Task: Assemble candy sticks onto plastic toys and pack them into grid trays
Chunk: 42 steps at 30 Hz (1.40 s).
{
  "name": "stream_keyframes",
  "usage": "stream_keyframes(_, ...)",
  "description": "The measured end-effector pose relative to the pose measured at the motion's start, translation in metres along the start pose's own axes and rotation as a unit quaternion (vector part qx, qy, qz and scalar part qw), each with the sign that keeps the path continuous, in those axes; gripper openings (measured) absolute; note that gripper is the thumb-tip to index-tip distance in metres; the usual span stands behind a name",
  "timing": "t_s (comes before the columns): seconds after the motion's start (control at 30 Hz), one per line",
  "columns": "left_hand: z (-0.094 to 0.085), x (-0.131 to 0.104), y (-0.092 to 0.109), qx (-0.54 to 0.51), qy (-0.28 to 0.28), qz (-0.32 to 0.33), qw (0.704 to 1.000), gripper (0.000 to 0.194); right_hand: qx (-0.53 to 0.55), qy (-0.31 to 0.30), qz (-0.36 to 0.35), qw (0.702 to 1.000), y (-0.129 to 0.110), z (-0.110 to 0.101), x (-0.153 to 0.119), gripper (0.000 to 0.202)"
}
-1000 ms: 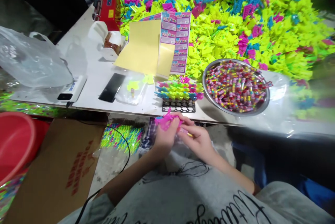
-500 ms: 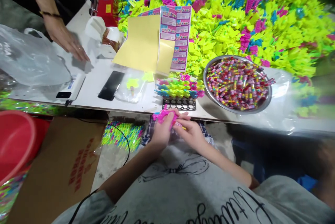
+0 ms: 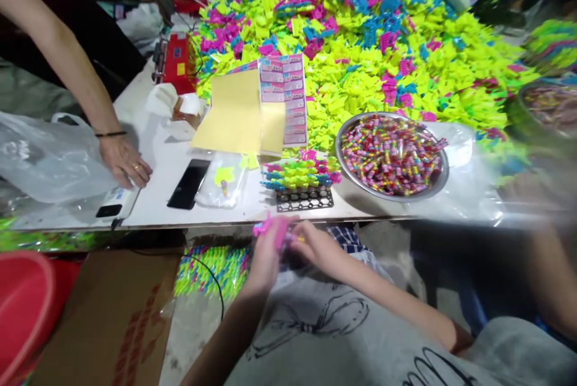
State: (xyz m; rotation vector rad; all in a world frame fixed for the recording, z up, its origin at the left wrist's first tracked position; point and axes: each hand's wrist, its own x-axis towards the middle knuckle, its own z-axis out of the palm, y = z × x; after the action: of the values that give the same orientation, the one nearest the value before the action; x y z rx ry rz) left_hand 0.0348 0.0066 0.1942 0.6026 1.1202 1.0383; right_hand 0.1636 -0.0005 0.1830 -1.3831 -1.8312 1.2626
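Just past the table's front edge, my left hand (image 3: 265, 252) is closed around a pink plastic toy piece (image 3: 280, 231), with a bit of blue showing at its left end. My right hand (image 3: 311, 245) pinches a small wrapped candy (image 3: 297, 238) beside that piece; motion blurs its outline. Straight ahead on the table, a black perforated rack (image 3: 305, 200) carries rows of pink, yellow and blue toy pieces (image 3: 297, 174). To the right of the rack stands a metal bowl (image 3: 339, 160) full of small wrapped candies (image 3: 390, 154).
A big heap of coloured plastic pieces (image 3: 360, 61) covers the table's back. Left of the rack lie a clear bag (image 3: 234, 196), a black phone (image 3: 188, 184) and yellow card sheets (image 3: 234, 109). A co-worker's hand (image 3: 124, 160) rests by a white device (image 3: 119, 202). A cardboard box (image 3: 94, 308) stands below.
My view has tilted up, showing more of the heap. My right hand has drawn in with the candy near the pink piece. The co-worker's hand has come down onto the white device.
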Motion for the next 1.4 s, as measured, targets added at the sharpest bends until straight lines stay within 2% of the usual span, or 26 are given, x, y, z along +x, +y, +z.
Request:
stream_keyframes(0.1,0.003,-0.006,-0.005,0.021,0.009,-0.006,1.0,0.036,-0.123,0.021,-0.07,0.99,0.009,0.0,0.001,0.014)
stream_keyframes(0.17,0.003,-0.008,-0.011,0.072,-0.023,-0.008,0.997,0.04,-0.157,0.043,-0.119,0.979,0.022,-0.003,0.0,0.016)
stream_keyframes(0.23,-0.004,-0.003,-0.018,0.172,-0.073,0.034,0.982,0.045,-0.146,0.087,-0.149,0.974,0.041,-0.008,-0.001,0.02)
stream_keyframes(0.27,-0.011,0.002,-0.022,0.241,-0.09,0.078,0.963,0.048,-0.137,0.125,-0.154,0.97,0.053,-0.011,-0.001,0.021)
stream_keyframes(0.3,-0.02,0.01,-0.027,0.315,-0.092,0.134,0.935,0.052,-0.129,0.173,-0.15,0.965,0.066,-0.015,-0.001,0.022)
stream_keyframes(0.37,-0.042,0.03,-0.039,0.474,-0.038,0.247,0.844,0.054,-0.127,0.275,-0.118,0.946,0.091,-0.023,0.003,0.022)
stream_keyframes(0.43,-0.065,0.053,-0.052,0.584,0.015,0.298,0.755,0.053,-0.126,0.34,-0.093,0.927,0.113,-0.03,0.012,0.023)
stream_keyframes(0.47,-0.075,0.064,-0.058,0.616,0.026,0.309,0.724,0.051,-0.125,0.356,-0.089,0.922,0.121,-0.032,0.017,0.024)
stream_keyframes(0.53,-0.091,0.081,-0.073,0.648,0.037,0.322,0.689,0.048,-0.121,0.372,-0.093,0.915,0.131,-0.034,0.026,0.026)
stream_keyframes(0.6,-0.1,0.09,-0.085,0.664,0.038,0.327,0.672,0.047,-0.122,0.378,-0.094,0.913,0.136,-0.034,0.035,0.028)
stream_keyframes(0.67,-0.105,0.093,-0.095,0.672,0.041,0.32,0.666,0.046,-0.126,0.377,-0.094,0.913,0.139,-0.032,0.04,0.028)
stream_keyframes(0.93,-0.106,0.098,-0.102,0.662,0.052,0.283,0.692,0.047,-0.143,0.364,-0.095,0.915,0.139,-0.031,0.04,0.025)
stream_keyframes(1.07,-0.11,0.101,-0.108,0.666,0.06,0.289,0.685,0.047,-0.153,0.355,-0.1,0.917,0.142,-0.031,0.039,0.023)
stream_keyframes(1.17,-0.115,0.103,-0.114,0.678,0.063,0.319,0.659,0.046,-0.16,0.353,-0.104,0.916,0.147,-0.03,0.04,0.023)
stream_keyframes(1.3,-0.121,0.106,-0.12,0.696,0.083,0.381,0.603,0.045,-0.166,0.346,-0.111,0.917,0.152,-0.029,0.041,0.023)
stream_keyframes(1.4,-0.122,0.107,-0.122,0.708,0.092,0.405,0.571,0.044,-0.169,0.335,-0.114,0.92,0.152,-0.031,0.041,0.023)
